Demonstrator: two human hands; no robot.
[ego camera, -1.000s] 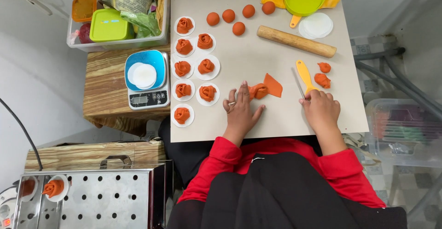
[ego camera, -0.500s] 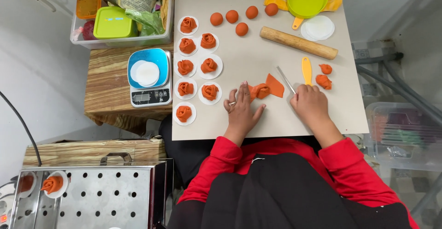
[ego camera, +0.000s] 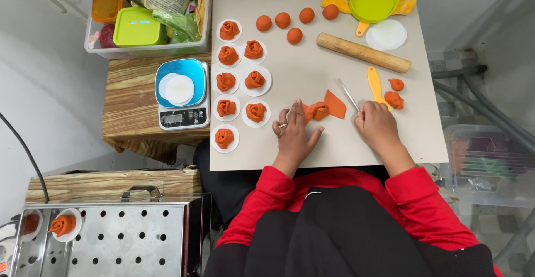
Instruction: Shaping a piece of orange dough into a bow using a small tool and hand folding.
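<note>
- Two hands work at the table (ego camera: 312, 149).
- Left hand (ego camera: 293, 131), fingers spread, presses the orange dough (ego camera: 325, 108) mid-table.
- Right hand (ego camera: 377, 125) pinches a thin metal tool (ego camera: 349, 94) beside the dough.

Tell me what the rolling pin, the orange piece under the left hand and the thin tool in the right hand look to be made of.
Rolling pin: pale unfinished wood, matt, faint grain. Orange piece by the left hand: soft dough, it seems; it folds and holds creases, matt. Thin tool in the right hand: probably metal; slim, grey, with a light sheen, too small to be sure.
</note>
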